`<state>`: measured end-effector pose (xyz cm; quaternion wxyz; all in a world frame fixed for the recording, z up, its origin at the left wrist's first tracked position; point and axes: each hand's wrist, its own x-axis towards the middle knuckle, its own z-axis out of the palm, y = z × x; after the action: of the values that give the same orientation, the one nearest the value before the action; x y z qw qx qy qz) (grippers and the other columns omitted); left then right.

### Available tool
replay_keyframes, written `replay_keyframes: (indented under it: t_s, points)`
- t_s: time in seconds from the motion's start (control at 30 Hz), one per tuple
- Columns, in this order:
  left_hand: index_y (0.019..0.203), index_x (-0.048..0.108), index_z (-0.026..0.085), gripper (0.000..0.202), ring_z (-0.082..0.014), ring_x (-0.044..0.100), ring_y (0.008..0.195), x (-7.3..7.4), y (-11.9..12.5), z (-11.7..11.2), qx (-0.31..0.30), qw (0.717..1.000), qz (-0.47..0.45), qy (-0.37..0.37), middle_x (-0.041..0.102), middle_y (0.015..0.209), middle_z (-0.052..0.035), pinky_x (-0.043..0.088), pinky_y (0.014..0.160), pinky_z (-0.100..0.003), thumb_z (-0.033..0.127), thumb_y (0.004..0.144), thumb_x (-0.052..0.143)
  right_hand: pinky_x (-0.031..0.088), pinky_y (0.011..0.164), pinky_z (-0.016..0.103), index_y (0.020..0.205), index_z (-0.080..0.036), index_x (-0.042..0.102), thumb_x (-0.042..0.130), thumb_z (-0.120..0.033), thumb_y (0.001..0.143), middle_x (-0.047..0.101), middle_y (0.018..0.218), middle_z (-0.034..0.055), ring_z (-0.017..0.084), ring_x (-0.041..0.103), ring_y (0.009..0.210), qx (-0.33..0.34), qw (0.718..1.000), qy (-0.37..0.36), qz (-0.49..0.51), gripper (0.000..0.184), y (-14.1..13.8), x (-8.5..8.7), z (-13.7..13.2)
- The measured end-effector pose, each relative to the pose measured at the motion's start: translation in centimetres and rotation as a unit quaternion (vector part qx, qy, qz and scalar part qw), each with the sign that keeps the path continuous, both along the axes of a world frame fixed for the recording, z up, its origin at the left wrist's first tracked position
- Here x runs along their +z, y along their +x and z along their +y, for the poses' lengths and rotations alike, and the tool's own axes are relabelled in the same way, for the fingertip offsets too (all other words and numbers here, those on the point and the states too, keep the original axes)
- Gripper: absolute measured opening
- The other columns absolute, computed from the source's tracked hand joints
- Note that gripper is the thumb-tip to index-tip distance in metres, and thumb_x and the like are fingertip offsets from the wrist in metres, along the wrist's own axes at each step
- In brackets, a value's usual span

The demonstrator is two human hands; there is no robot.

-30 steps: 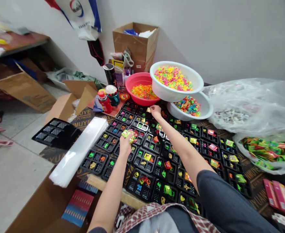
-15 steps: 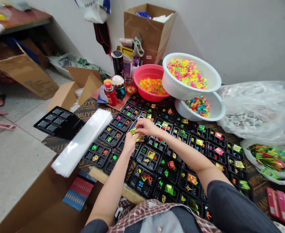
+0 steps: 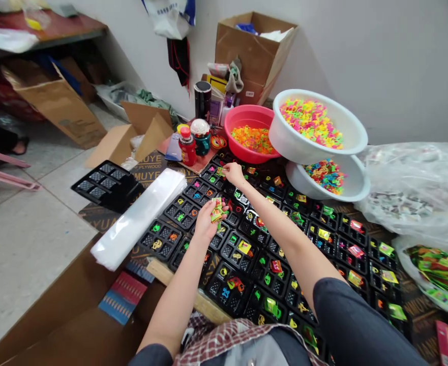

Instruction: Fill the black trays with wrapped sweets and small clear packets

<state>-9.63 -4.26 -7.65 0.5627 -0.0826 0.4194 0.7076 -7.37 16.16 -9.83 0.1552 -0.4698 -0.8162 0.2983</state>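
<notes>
My left hand (image 3: pixel 205 224) is curled palm-up around several small green and yellow candy packets (image 3: pixel 217 211), above the rows of black plastic trays (image 3: pixel 166 219). Further away, my right hand (image 3: pixel 234 174) pinches one small greenish-yellow packet (image 3: pixel 220 172) over a tray near the far left of the rows. Its fingertips point left and partly cover the packet. Many trays have compartments with small coloured plastic pieces, and several also have a shiny packet (image 3: pixel 244 247) on top. My right forearm hides some of the middle trays.
A red basin (image 3: pixel 233 114) and two stacked white basins (image 3: pixel 319 145) of coloured pieces stand behind the trays. Clear plastic sleeves (image 3: pixel 140 218) and empty black trays (image 3: pixel 105 185) lie left. Bags of packets (image 3: pixel 433 264) are right; a red bottle (image 3: pixel 187 147) stands at the back.
My right hand has moved away from my left hand, outward to the far trays, with a packet in its fingers. My left hand has turned more open, showing the packets. The view has shifted slightly.
</notes>
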Motion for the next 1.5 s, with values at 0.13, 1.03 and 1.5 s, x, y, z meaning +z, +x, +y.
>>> replay_keyframes:
  t_s: [0.13,1.03,1.5]
  points:
    - [0.082,0.062,0.014,0.012,-0.0185,0.072,0.07,-0.2,0.0,0.0,0.008,1.0,-0.003,-0.011,0.069,0.069,-0.0039,0.048,0.048,-0.017,0.02,0.077,0.071,0.044,0.078,0.03,0.106,-0.017,0.064,0.056,-0.018,0.08,0.066,0.075,0.0011,0.017,0.059,0.072,-0.007,0.996,0.062,0.062,0.027,0.1,-0.3,0.7]
    - [0.09,0.063,0.014,0.021,-0.0181,0.07,0.088,-0.3,-0.5,-0.2,0.029,0.997,-0.065,0.023,0.071,0.084,-0.0078,0.056,0.082,-0.03,0.004,0.071,0.059,0.042,0.066,0.025,0.088,-0.016,0.066,0.064,-0.022,0.077,0.061,0.065,-0.002,0.013,0.053,0.062,0.067,0.989,-0.019,0.131,0.013,0.0,2.7,-5.2]
    - [0.103,0.056,0.019,0.037,-0.0237,0.072,0.077,-0.7,-0.2,-0.8,-0.032,0.999,0.02,0.034,0.071,0.086,-0.0065,0.049,0.045,-0.019,0.022,0.071,0.075,0.041,0.098,0.051,0.132,-0.015,0.055,0.047,-0.033,0.094,0.048,0.139,0.02,0.035,0.045,0.123,0.068,0.971,0.201,-0.109,0.043,-1.5,0.0,0.8]
